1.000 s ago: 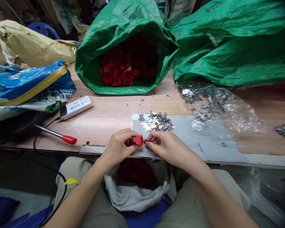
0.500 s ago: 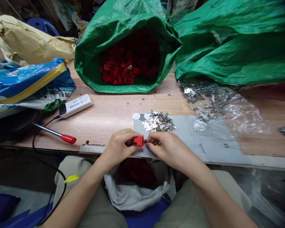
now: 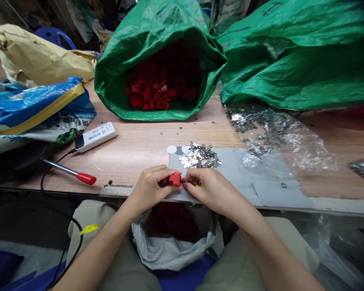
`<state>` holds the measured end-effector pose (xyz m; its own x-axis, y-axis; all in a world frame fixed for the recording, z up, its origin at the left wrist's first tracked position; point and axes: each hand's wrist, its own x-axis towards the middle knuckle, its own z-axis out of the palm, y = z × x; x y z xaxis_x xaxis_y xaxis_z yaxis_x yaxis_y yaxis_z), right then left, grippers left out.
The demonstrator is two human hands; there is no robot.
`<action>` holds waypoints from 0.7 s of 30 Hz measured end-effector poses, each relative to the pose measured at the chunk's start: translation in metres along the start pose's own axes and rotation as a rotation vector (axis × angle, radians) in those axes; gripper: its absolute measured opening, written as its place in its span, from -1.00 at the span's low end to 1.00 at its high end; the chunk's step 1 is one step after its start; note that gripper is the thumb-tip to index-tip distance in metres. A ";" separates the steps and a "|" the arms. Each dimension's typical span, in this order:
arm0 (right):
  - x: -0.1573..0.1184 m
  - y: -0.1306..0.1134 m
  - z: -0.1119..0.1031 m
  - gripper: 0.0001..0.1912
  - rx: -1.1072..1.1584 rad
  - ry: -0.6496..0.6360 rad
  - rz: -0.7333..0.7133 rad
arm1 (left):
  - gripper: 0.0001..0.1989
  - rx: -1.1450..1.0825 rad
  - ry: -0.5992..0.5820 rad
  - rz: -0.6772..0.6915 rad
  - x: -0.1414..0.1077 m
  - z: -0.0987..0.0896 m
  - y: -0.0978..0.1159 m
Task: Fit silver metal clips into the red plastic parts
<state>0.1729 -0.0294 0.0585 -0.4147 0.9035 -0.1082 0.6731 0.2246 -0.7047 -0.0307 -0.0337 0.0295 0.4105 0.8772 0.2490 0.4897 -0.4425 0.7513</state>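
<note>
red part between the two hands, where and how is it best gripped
Probably by the left end of the red part, coming from the left, thumb on the near side and a finger on the far side, as the left hand does. It is small and blocky, and its right end faces the right hand's fingertips, so gripping there would likely get in their way.

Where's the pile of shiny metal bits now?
In the head view, the metal pile lies at the grey sheet's far edge, just beyond the right hand.
</note>
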 end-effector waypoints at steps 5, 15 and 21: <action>0.001 0.010 -0.005 -0.90 0.272 -0.095 0.041 | -0.77 -0.114 0.031 -0.111 -0.002 0.002 0.002; 0.001 0.000 0.012 -0.59 0.351 0.182 -0.316 | -0.67 -1.390 0.178 -0.599 0.004 -0.012 0.013; 0.009 0.001 0.025 -0.64 0.168 0.349 -0.534 | -0.71 -1.698 0.075 -0.708 0.002 -0.008 0.010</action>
<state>0.1546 -0.0301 0.0394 -0.4235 0.7552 0.5003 0.3133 0.6403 -0.7013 -0.0308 -0.0346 0.0428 0.4435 0.8196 -0.3627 -0.6960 0.5699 0.4369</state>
